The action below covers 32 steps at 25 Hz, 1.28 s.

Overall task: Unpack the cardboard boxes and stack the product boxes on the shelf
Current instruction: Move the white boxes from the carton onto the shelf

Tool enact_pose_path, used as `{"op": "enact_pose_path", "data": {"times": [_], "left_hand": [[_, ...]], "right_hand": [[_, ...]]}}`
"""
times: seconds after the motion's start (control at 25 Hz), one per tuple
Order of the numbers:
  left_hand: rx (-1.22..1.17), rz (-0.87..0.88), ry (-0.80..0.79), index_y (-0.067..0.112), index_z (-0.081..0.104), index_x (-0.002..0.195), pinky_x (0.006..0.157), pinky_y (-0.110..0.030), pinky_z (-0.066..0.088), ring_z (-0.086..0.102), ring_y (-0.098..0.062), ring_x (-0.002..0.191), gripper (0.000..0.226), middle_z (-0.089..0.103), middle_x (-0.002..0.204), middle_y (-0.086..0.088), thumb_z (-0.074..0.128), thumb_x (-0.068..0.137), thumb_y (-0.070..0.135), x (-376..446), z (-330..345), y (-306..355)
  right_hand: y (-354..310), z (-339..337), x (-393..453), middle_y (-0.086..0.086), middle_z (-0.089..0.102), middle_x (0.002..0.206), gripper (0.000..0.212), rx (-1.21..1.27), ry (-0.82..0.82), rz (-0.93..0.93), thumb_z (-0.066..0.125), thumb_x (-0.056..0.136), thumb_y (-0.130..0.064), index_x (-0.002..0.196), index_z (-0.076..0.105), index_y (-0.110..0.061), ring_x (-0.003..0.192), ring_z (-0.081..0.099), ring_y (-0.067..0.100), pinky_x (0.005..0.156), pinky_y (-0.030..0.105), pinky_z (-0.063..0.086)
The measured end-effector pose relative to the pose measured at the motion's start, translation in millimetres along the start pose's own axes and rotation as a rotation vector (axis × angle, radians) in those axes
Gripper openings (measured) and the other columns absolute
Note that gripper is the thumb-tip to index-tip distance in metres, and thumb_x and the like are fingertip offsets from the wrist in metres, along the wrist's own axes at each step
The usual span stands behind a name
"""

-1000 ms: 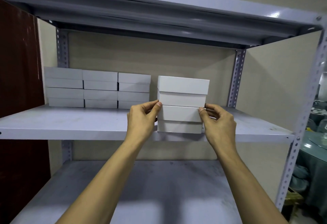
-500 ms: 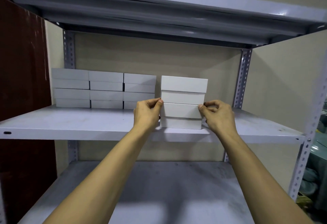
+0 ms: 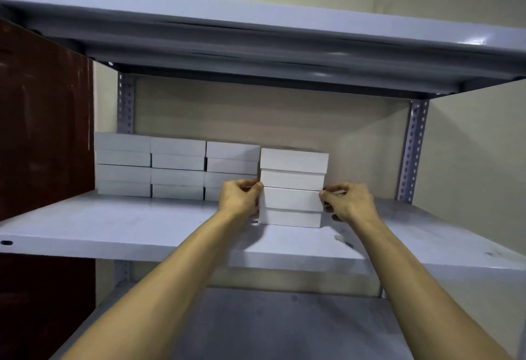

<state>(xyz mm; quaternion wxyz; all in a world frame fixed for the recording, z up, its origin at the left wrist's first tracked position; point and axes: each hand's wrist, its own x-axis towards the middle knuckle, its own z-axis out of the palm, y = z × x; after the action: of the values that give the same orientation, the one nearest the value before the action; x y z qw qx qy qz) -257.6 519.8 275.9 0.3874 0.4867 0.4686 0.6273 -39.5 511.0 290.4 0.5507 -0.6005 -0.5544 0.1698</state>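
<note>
Left hand point(image 3: 240, 198) and right hand point(image 3: 348, 203) clamp a stack of white boxes point(image 3: 293, 187) on the shelf point(image 3: 113, 226), right of the far rows point(image 3: 176, 169). Seemingly light, stiff, smooth-sided; grip both lower flanks.

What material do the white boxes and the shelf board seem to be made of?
White boxes: probably matte paperboard, with crisp edges, a dull surface and visible lid seams. Shelf board: likely painted sheet metal, pale grey with a soft sheen, a folded front lip and a punched hole.
</note>
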Motion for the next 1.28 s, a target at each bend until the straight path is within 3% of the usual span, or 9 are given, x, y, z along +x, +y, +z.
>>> {"op": "enact_pose_path", "data": {"times": [0.24,0.44,0.56,0.68,0.88,1.08,1.12,1.16,1.28], "left_hand": [[-0.014,-0.104,-0.027,0.013,0.067,0.115,0.048,-0.025,0.055,0.057,-0.02,0.067,0.016,0.062,0.081,-0.003,0.062,0.1,0.016,14,5,10],[0.06,-0.168,0.019,0.016,0.059,0.091,0.074,-0.042,0.059,0.057,-0.024,0.068,0.02,0.064,0.083,-0.005,0.045,0.104,0.021,22,9,15],[0.137,-0.155,-0.006,0.012,0.06,0.085,0.074,-0.037,0.055,0.058,-0.025,0.075,0.026,0.07,0.091,-0.006,0.041,0.102,0.017,27,10,15],[0.252,-0.127,-0.063,0.013,0.067,0.1,0.081,-0.038,0.054,0.056,-0.025,0.086,0.022,0.071,0.105,-0.004,0.046,0.102,0.02,32,13,15],[0.421,-0.037,-0.13,0.014,0.067,0.122,0.072,-0.033,0.046,0.048,-0.022,0.081,0.03,0.06,0.104,-0.006,0.044,0.102,0.017,42,22,3],[0.583,0.057,-0.192,0.011,0.065,0.127,0.06,-0.022,0.039,0.056,-0.026,0.089,0.039,0.065,0.121,-0.019,0.036,0.101,0.005,45,29,1],[0.601,0.068,-0.215,0.01,0.064,0.124,0.06,-0.023,0.037,0.057,-0.028,0.088,0.036,0.037,0.14,-0.008,0.036,0.102,0.005,46,30,1],[0.618,0.071,-0.234,0.013,0.063,0.119,0.06,-0.024,0.036,0.054,-0.026,0.084,0.03,0.039,0.099,0.002,0.038,0.102,0.008,47,31,1],[0.655,0.023,-0.295,0.017,0.056,0.132,0.08,-0.025,0.043,0.059,-0.026,0.104,0.029,0.056,0.119,-0.004,0.046,0.105,0.021,47,30,2]], "right_hand": [[5,14,31,0.003,0.071,0.057,0.013,-0.066,-0.063,0.03,0.071,0.086,-0.019,0.074,0.072,-0.016,0.07,0.075,0.029,0.07,0.04,0.063],[7,22,50,-0.003,0.071,0.056,0.02,-0.075,-0.084,0.026,0.072,0.09,-0.019,0.071,0.072,-0.01,0.05,0.068,0.005,0.058,0.024,0.053],[6,25,59,0.002,0.073,0.062,0.015,-0.042,-0.116,0.054,0.069,0.09,-0.011,0.079,0.074,-0.003,0.057,0.072,0.01,0.061,0.025,0.054],[4,27,67,0.007,0.077,0.074,0.016,0.014,-0.172,0.091,0.061,0.092,-0.004,0.081,0.072,-0.002,0.07,0.075,0.017,0.069,0.029,0.057],[4,30,72,0.012,0.073,0.11,0.014,0.055,-0.287,0.118,0.054,0.098,-0.01,0.089,0.065,-0.011,0.103,0.07,0.024,0.084,0.037,0.055],[9,35,82,0.008,0.065,0.122,0.038,-0.106,-0.418,0.092,0.051,0.099,-0.014,0.136,0.057,-0.012,0.11,0.064,0.021,0.076,0.033,0.054],[10,36,83,0.006,0.063,0.124,0.045,-0.128,-0.446,0.086,0.049,0.099,-0.015,0.144,0.051,-0.015,0.11,0.064,0.02,0.072,0.03,0.053],[10,36,83,0.004,0.061,0.126,0.05,-0.142,-0.469,0.085,0.048,0.099,-0.016,0.149,0.046,-0.018,0.11,0.063,0.02,0.071,0.029,0.052],[9,34,82,0.003,0.058,0.13,0.056,-0.174,-0.497,0.083,0.047,0.099,-0.016,0.155,0.037,-0.023,0.112,0.062,0.021,0.079,0.031,0.054]]}}
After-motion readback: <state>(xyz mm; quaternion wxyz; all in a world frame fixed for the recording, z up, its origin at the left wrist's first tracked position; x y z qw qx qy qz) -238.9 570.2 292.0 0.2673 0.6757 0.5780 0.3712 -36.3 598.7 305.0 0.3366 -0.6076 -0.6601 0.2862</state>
